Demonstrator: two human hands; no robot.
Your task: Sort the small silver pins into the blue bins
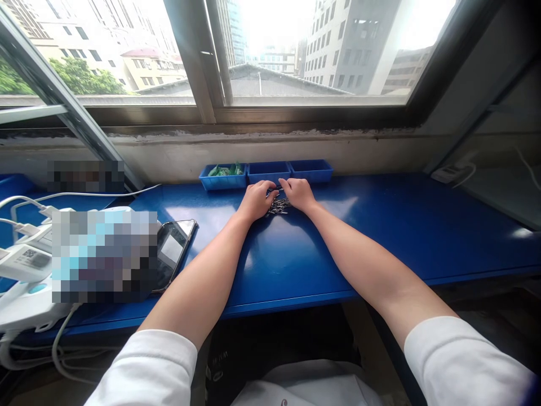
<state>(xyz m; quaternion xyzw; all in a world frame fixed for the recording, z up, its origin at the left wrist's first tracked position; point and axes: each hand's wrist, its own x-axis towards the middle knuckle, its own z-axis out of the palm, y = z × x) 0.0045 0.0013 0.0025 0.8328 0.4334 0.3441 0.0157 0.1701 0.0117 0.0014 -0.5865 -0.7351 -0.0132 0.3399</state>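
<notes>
Head view: two bare hands reach across a glossy blue surface (pixel 291 268) towards its far edge. The left hand (pixel 256 200) and right hand (pixel 297 193) are nearly together, fingers curled and thumbs turned inward, over a small heap of thin, dark, shiny metal-looking pieces (pixel 279 207). The heap lies midway along the surface, nearer the far edge, partly covered by the hands. A thin dark sliver shows between the fingertips; whether either hand grips it cannot be told. Just beyond, three blue plastic bins (pixel 267 170) line the far edge: the left holds crumpled green material; the hands overlap the others' fronts. Towards the near left corner, blurred blocks partly hide a black-edged phone (pixel 175 248) and a white power strip (pixel 25 304), which is also cut off by the frame.
</notes>
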